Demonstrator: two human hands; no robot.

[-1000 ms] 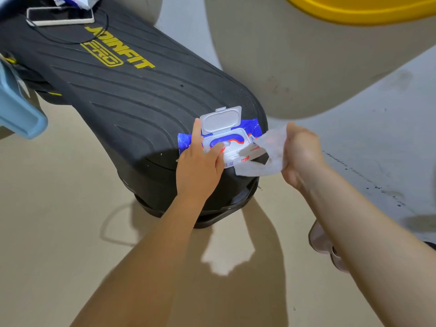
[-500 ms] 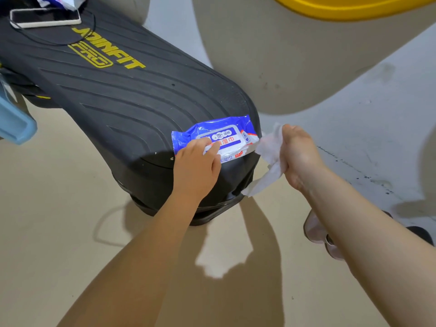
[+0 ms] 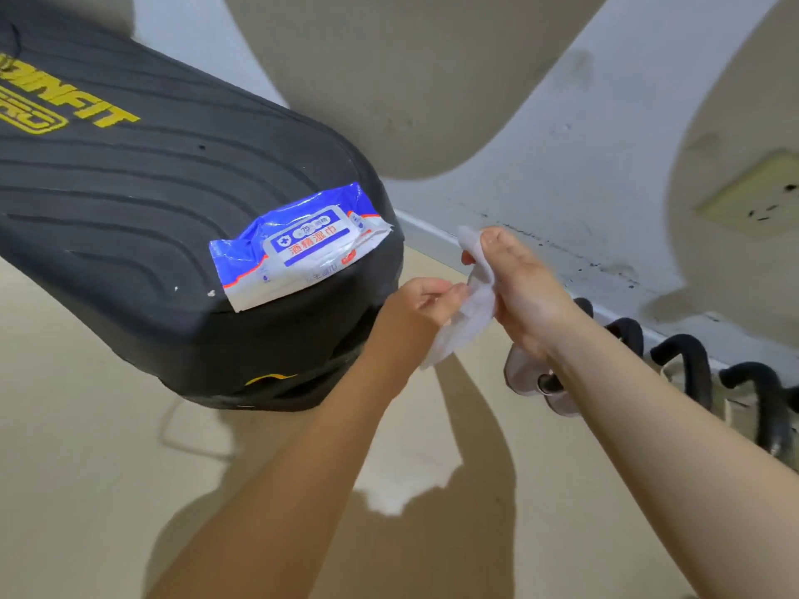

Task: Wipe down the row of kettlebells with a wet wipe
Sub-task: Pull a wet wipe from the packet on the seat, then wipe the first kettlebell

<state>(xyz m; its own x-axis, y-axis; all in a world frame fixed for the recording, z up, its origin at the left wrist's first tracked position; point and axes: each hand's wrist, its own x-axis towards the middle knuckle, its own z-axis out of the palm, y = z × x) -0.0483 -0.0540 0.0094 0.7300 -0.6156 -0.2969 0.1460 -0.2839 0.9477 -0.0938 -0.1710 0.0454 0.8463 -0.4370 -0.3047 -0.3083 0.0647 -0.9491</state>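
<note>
Hands [image 3: 471, 296] pinch wet wipe [image 3: 465, 322] | wipe pack [image 3: 298, 248] lid closed

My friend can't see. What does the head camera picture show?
Two hands, left hand and right hand, hold a white wet wipe between them. The closed blue wipe pack lies on a black bench, and black kettlebell handles line the wall at right.

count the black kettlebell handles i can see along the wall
3 clear: one just past the right forearm, one further right, one near the right edge. A dark bit behind the right hand may be another.
</note>
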